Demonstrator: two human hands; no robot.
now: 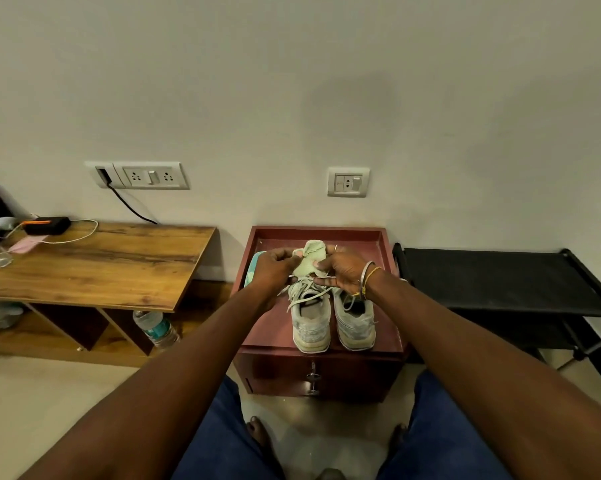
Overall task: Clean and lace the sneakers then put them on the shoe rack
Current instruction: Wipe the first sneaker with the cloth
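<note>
Two grey sneakers stand side by side, heels toward me, on a dark red cabinet: the left sneaker with loose laces spilling over its tongue, the right sneaker beside it. Above their toes both hands hold a pale green cloth. My left hand pinches the cloth's left side, and my right hand grips its right side. The sneakers' front halves are hidden behind my hands.
A black shoe rack stands right of the cabinet. To the left is a wooden table with a black device, cables and a glass; a water bottle lies on its lower shelf. A teal item leans at the cabinet's left edge.
</note>
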